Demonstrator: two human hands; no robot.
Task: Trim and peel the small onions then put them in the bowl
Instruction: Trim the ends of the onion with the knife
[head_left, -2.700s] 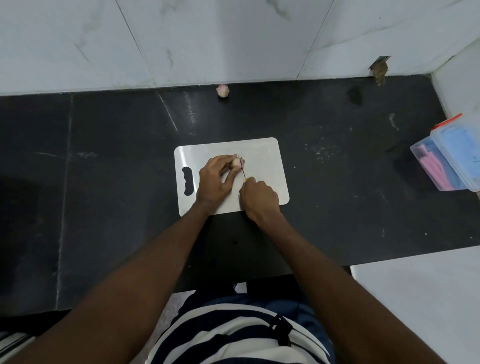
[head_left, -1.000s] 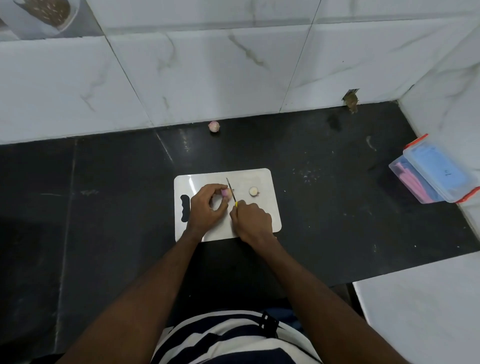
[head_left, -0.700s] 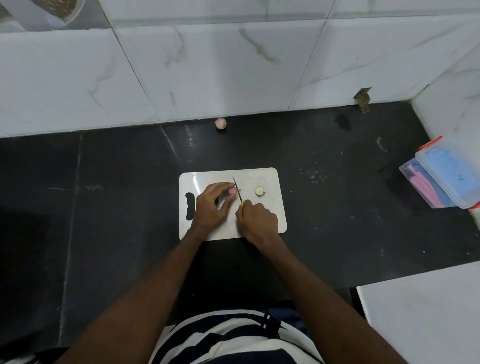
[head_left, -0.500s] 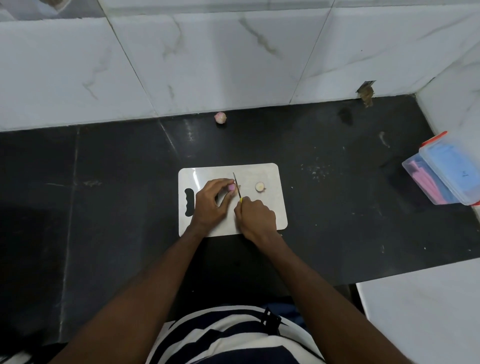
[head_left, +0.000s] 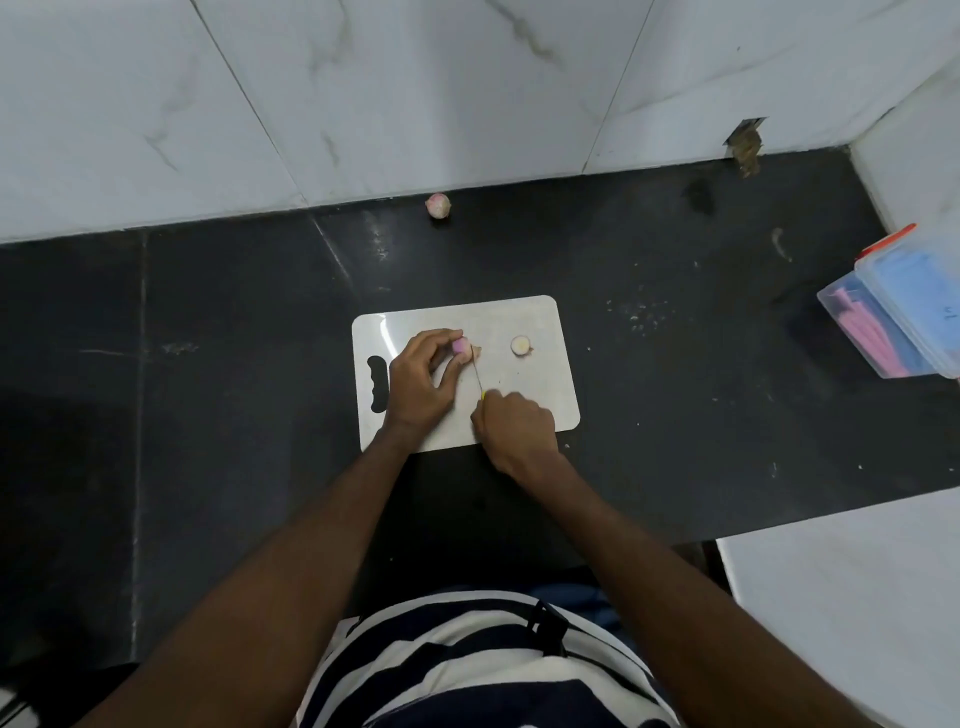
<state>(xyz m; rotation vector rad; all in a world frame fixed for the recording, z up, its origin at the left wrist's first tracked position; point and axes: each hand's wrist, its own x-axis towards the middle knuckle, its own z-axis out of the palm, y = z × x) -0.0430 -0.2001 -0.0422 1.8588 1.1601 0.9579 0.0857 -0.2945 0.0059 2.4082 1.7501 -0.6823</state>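
head view looks down on a dark, matte stone surface (head_left: 208, 322) backed by glossy white marbled wall tiles (head_left: 363, 93). a white plastic cutting board (head_left: 545, 395), rectangular with rounded corners and a wavy handle slot at its left end, lies flat in the middle. the left hand (head_left: 421, 384) curls over the board, its grip pinched closed with fingertips on a small pink onion (head_left: 460, 347) whose cut face shows smooth and bright. the right hand (head_left: 514, 423) is fisted tight around a knife (head_left: 477, 376) with a thin blade and a sliver of yellow handle showing; the blade runs up to the onion's right side, where a pale scrap of trimmed skin (head_left: 475, 352) lies just beside it. further right on the board sits a round cut-off onion end (head_left: 520, 345), pale yellow face up. a second whole small onion (head_left: 437, 205), round and papery pink, rests against the foot of the wall, well apart from the board. a clear plastic box (head_left: 893, 317) with a blue lid stands at the right edge.
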